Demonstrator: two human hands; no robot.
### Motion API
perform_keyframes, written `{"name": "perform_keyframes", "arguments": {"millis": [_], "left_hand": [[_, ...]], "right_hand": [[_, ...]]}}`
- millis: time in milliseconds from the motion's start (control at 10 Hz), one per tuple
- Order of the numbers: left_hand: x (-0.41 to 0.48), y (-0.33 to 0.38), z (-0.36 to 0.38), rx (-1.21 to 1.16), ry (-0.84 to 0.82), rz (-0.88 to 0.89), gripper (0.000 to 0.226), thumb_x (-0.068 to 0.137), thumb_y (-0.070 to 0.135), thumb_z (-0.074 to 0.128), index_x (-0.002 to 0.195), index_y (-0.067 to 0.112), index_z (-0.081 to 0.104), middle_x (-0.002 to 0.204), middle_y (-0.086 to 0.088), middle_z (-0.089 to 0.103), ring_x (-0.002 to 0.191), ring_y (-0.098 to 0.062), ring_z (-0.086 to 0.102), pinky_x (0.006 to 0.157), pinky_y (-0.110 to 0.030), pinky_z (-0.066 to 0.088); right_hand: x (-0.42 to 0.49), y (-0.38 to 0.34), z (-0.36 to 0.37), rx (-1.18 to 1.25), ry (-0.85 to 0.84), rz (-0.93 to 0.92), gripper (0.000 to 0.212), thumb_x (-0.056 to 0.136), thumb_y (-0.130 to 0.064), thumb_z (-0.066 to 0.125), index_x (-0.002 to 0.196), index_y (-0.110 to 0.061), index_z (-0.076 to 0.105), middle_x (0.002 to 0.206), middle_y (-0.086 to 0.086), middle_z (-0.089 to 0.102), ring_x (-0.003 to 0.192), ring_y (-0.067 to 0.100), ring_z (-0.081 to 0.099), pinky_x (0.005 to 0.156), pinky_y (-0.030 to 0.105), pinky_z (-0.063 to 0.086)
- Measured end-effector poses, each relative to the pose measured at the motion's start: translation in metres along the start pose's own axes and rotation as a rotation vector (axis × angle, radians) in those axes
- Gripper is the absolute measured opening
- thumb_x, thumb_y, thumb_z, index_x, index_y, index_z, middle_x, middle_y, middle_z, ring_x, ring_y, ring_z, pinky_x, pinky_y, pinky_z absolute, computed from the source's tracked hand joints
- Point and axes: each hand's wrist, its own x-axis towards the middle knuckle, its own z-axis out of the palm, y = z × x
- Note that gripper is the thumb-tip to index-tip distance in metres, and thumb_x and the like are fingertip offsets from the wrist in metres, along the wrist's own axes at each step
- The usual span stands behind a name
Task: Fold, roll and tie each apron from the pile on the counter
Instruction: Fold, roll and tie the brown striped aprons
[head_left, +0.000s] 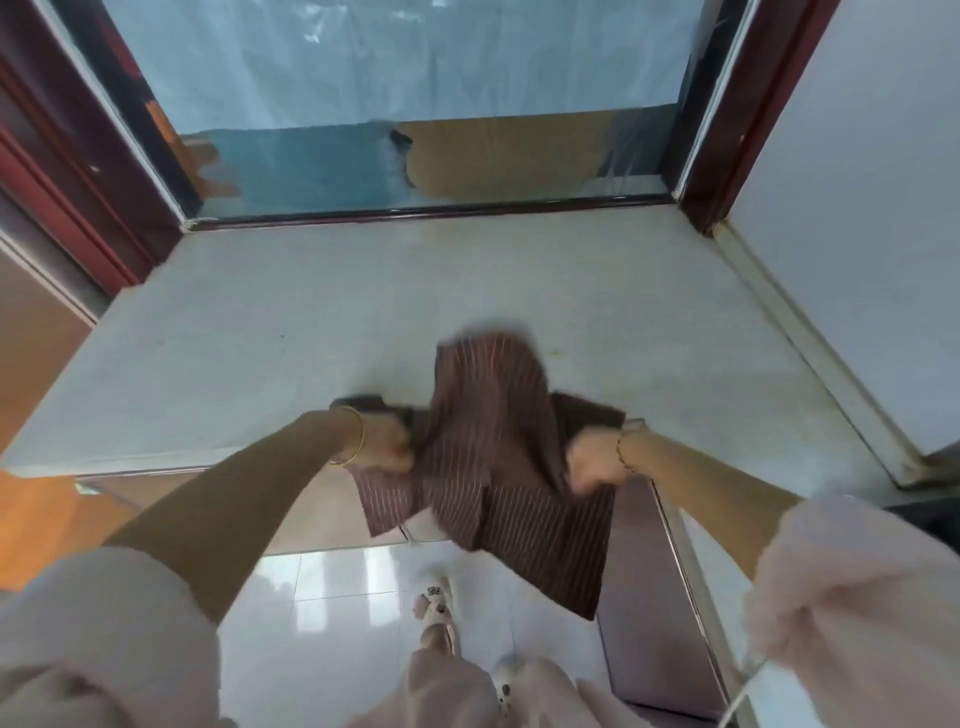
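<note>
Brown striped apron, long axis fore-and-aft

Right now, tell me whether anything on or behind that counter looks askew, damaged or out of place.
The striped apron is bunched and crooked, half on the counter and half hanging over its front edge. Behind it, the blue film on the window is torn, with a ragged edge.

The apron is motion-blurred along its far edge.
</note>
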Motion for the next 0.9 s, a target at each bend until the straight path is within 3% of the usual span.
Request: {"name": "perform_keyframes", "arguments": {"millis": [100,200,300,400,500,600,700,800,900], "left_hand": [[0.014,-0.022,0.017,0.220,-0.401,-0.155,0.055,0.080,0.070,0.050,0.096,0.020,0.065,0.113,-0.006,0.067,0.095,-0.021,0.065,0.088,-0.035,0.050],[-0.027,0.037,-0.028,-0.111,-0.381,-0.175,0.021,0.098,0.025,0.045,0.103,0.009,0.058,0.106,-0.015,0.064,0.079,-0.026,0.066,0.072,-0.034,0.058],[-0.021,0.043,-0.052,-0.223,-0.159,-0.153,0.029,0.100,0.022,0.041,0.107,0.000,0.058,0.103,-0.017,0.060,0.086,-0.033,0.063,0.078,-0.042,0.056],[-0.018,0.040,-0.077,-0.116,0.145,-0.116,0.038,0.101,0.028,0.035,0.112,-0.001,0.057,0.112,-0.020,0.059,0.096,-0.034,0.058,0.083,-0.039,0.049],[-0.014,0.040,-0.107,-0.169,0.447,-0.107,0.041,0.102,0.032,0.031,0.111,0.001,0.057,0.113,-0.019,0.060,0.105,-0.035,0.055,0.086,-0.038,0.041],[-0.005,0.045,-0.143,-0.483,0.632,-0.127,0.039,0.101,0.030,0.032,0.111,0.001,0.056,0.113,-0.020,0.061,0.092,-0.039,0.062,0.073,-0.036,0.049],[0.004,0.054,-0.182,-1.034,0.631,-0.135,0.035,0.101,0.031,0.033,0.124,0.009,0.047,0.112,-0.012,0.058,0.057,-0.031,0.067,0.040,-0.027,0.050],[0.019,0.059,-0.220,-1.484,0.578,-0.137,0.033,0.101,0.031,0.033,0.131,0.019,0.041,0.116,-0.003,0.048,0.073,-0.030,0.071,0.065,-0.038,0.059],[0.041,0.055,-0.251,-1.299,0.781,-0.072,0.035,0.101,0.027,0.033,0.127,0.008,0.049,0.124,-0.005,0.053,0.107,-0.029,0.060,0.096,-0.038,0.047]], "right_hand": [[0.016,0.006,0.011,-0.057,-0.361,0.152,0.017,0.092,-0.020,0.053,0.092,-0.009,0.066,0.086,0.008,0.063,0.079,0.025,0.062,0.071,0.027,0.052],[0.024,-0.001,-0.025,-0.095,0.172,0.151,0.022,0.094,-0.016,0.046,0.086,-0.008,0.064,0.073,0.005,0.054,0.069,0.021,0.053,0.051,0.022,0.034],[0.014,-0.006,-0.049,-0.013,0.345,0.239,0.026,0.098,-0.021,0.042,0.108,-0.012,0.064,0.102,0.010,0.064,0.086,0.024,0.058,0.065,0.028,0.044],[-0.002,-0.015,-0.079,0.148,0.453,0.325,0.038,0.101,-0.032,0.034,0.099,-0.007,0.064,0.080,0.009,0.066,0.071,0.023,0.065,0.066,0.030,0.051],[-0.014,-0.037,-0.121,0.746,0.501,0.306,0.039,0.102,-0.035,0.033,0.116,-0.004,0.052,0.074,0.017,0.069,0.061,0.027,0.067,0.060,0.035,0.057],[-0.017,-0.062,-0.163,1.258,0.522,0.075,0.046,0.102,-0.032,0.034,0.144,-0.012,0.029,0.108,0.025,0.065,0.078,0.033,0.069,0.069,0.043,0.058],[-0.010,-0.086,-0.209,1.617,0.434,-0.114,0.044,0.102,-0.032,0.034,0.145,-0.020,0.027,0.124,0.022,0.058,0.095,0.038,0.065,0.077,0.052,0.056],[0.015,-0.109,-0.250,1.647,0.327,-0.178,0.046,0.101,-0.041,0.031,0.144,-0.026,0.027,0.141,0.010,0.047,0.123,0.042,0.047,0.096,0.065,0.039],[0.050,-0.136,-0.284,1.539,0.339,-0.185,0.049,0.099,-0.046,0.033,0.145,-0.031,0.025,0.148,-0.003,0.039,0.134,0.038,0.033,0.101,0.066,0.032]]}}
